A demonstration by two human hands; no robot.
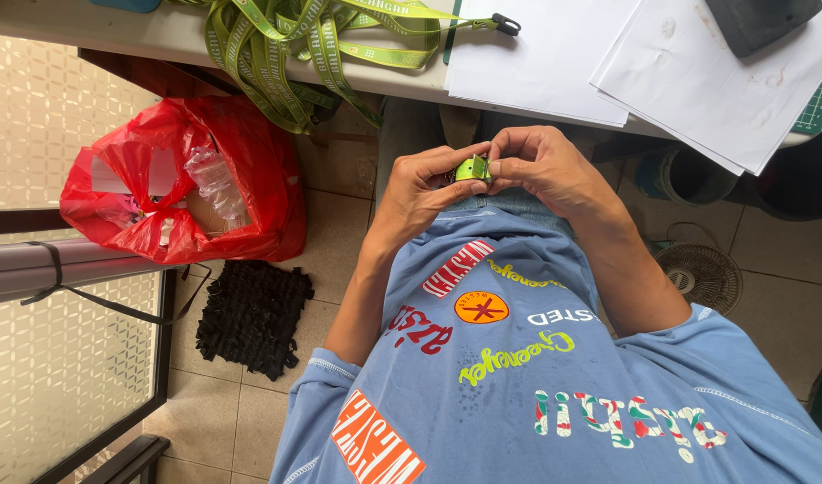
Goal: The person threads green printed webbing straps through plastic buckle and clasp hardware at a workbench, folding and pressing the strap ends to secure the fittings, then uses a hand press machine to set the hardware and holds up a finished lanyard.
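Both hands, the left [420, 188] and right [541, 166], pinched a folded green strap end [472, 168] together, apparently mid-fold; pressing the crease flat probably required a steady grip.

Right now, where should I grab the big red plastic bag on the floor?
Grip the red plastic bag by the knotted handles bunched at its top, coming from above. The sides bulge loosely around the contents, so the gathered knot likely gives the firmest hold.
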